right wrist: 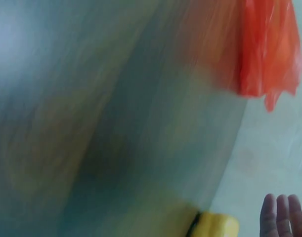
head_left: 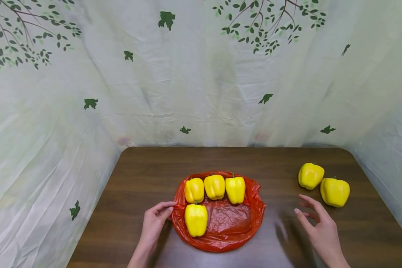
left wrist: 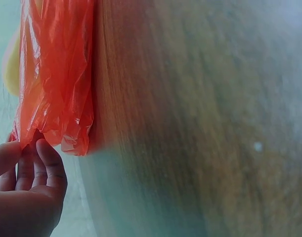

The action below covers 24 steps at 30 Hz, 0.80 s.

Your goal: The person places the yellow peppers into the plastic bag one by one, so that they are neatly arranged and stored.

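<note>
A red plastic bag (head_left: pixel 226 219) lies on the table with its rim rolled outward, forming a round, open nest. Inside it, three yellow bell peppers (head_left: pixel 214 187) line the far side, and another bell pepper (head_left: pixel 196 220) sits at the near left. My left hand (head_left: pixel 154 221) pinches the bag's left rim between thumb and fingers; the left wrist view shows the same pinch on the red film (left wrist: pixel 54 74). My right hand (head_left: pixel 319 227) hovers right of the bag, fingers loosely bent and holding nothing, just short of two more bell peppers (head_left: pixel 335 192) at the right.
The brown wooden table (head_left: pixel 147 167) has rounded far corners. A pale cloth backdrop (head_left: pixel 201 93) with printed leaves and branches hangs behind it and along both sides. The second loose pepper (head_left: pixel 310 176) stands a little farther back, beside its neighbour.
</note>
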Motion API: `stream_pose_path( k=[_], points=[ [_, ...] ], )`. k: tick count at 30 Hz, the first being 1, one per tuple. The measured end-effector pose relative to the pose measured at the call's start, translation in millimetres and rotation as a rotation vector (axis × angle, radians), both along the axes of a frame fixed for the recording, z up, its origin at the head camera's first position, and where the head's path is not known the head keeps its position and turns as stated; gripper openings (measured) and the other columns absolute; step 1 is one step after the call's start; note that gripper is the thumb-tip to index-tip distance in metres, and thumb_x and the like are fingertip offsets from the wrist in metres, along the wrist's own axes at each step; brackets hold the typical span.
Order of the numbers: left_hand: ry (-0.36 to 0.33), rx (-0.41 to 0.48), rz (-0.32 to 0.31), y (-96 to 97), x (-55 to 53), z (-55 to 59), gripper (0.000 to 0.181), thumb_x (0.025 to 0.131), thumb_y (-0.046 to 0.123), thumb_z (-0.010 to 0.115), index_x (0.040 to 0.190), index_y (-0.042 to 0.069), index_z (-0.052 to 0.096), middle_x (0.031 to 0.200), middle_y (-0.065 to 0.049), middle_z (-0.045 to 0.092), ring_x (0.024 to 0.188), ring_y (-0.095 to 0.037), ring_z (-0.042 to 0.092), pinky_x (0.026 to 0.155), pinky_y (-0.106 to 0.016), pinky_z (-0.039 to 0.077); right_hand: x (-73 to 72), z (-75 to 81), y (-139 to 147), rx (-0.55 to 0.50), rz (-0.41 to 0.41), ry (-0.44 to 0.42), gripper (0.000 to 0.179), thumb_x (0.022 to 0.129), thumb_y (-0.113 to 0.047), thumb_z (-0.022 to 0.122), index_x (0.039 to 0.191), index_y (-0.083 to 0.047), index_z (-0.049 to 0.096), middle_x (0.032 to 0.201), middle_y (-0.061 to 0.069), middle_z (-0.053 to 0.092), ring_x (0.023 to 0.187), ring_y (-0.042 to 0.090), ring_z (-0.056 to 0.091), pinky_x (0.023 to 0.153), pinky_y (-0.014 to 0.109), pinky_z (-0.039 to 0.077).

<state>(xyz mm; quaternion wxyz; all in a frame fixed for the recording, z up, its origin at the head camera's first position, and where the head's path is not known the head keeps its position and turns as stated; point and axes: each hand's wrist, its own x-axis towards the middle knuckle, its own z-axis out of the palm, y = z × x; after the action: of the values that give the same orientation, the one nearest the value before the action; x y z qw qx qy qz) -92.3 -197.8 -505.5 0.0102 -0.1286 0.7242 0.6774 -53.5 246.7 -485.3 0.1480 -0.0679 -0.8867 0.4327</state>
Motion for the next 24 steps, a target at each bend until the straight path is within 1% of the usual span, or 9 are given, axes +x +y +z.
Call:
stream_pose_path(
  k=[6,9,14,17,20,22,24],
  points=[
    [-0.003,0.004,-0.006,-0.1,-0.7,-0.4,0.019,0.093,0.001,0.065,0.11,-0.004,0.071,0.103,-0.014,0.07,0.073,-0.017,0.063,0.07,-0.028,0.053,-0.9,0.9,20.6,0.065,-0.015,-0.008,0.053,0.089,-0.016,0.075,0.137,-0.013,0.055,0.117,0.012,0.06,0.08,-0.008,0.056,0.073,0.004,0.042],
    [-0.001,0.012,-0.009,0.0,-1.1,-0.7,0.02,0.093,0.002,0.065,0.111,-0.004,0.071,0.103,-0.014,0.069,0.073,-0.018,0.063,0.07,-0.029,0.054,-1.5,2.3,28.8,0.099,-0.02,-0.006,0.054,0.088,-0.018,0.075,0.138,-0.012,0.054,0.118,0.014,0.061,0.082,-0.011,0.053,0.073,0.003,0.04],
    [0.006,0.014,-0.007,0.2,-0.9,-1.0,0.02,0.093,0.001,0.065,0.11,-0.004,0.071,0.103,-0.015,0.069,0.073,-0.018,0.063,0.07,-0.03,0.054,-4.0,3.8,41.7,0.111,-0.049,0.036,0.053,0.088,-0.016,0.075,0.137,-0.011,0.055,0.12,0.014,0.06,0.085,-0.011,0.051,0.073,0.003,0.038],
    [0.005,0.017,-0.005,0.4,-0.3,-1.0,0.019,0.093,0.001,0.065,0.11,-0.004,0.072,0.103,-0.015,0.069,0.073,-0.018,0.063,0.07,-0.029,0.054,-6.1,3.9,48.9,0.12,-0.089,0.058,0.052,0.088,-0.016,0.076,0.136,-0.012,0.057,0.12,0.012,0.059,0.089,-0.012,0.049,0.075,0.005,0.035],
    [0.001,0.015,-0.005,0.0,0.3,-2.0,0.019,0.093,0.002,0.065,0.11,-0.004,0.072,0.104,-0.015,0.069,0.073,-0.018,0.064,0.07,-0.029,0.054,-8.7,3.2,54.5,0.135,-0.128,0.064,0.051,0.089,-0.018,0.075,0.136,-0.013,0.057,0.124,0.012,0.058,0.092,-0.01,0.047,0.078,0.007,0.032],
    [0.003,0.013,-0.006,-0.8,0.5,-3.0,0.02,0.093,0.002,0.065,0.11,-0.004,0.071,0.104,-0.015,0.069,0.073,-0.017,0.064,0.07,-0.029,0.054,-10.8,2.1,58.1,0.134,-0.14,0.071,0.05,0.089,-0.018,0.074,0.137,-0.013,0.056,0.126,0.012,0.057,0.096,-0.007,0.046,0.079,0.008,0.031],
    [0.008,0.01,-0.009,-1.5,0.3,-4.3,0.02,0.093,0.002,0.065,0.111,-0.005,0.071,0.104,-0.015,0.069,0.073,-0.017,0.064,0.069,-0.029,0.054,-13.1,0.6,62.1,0.136,-0.139,0.084,0.05,0.091,-0.017,0.072,0.137,-0.011,0.055,0.128,0.014,0.055,0.103,0.0,0.047,0.082,0.007,0.03]
  ],
)
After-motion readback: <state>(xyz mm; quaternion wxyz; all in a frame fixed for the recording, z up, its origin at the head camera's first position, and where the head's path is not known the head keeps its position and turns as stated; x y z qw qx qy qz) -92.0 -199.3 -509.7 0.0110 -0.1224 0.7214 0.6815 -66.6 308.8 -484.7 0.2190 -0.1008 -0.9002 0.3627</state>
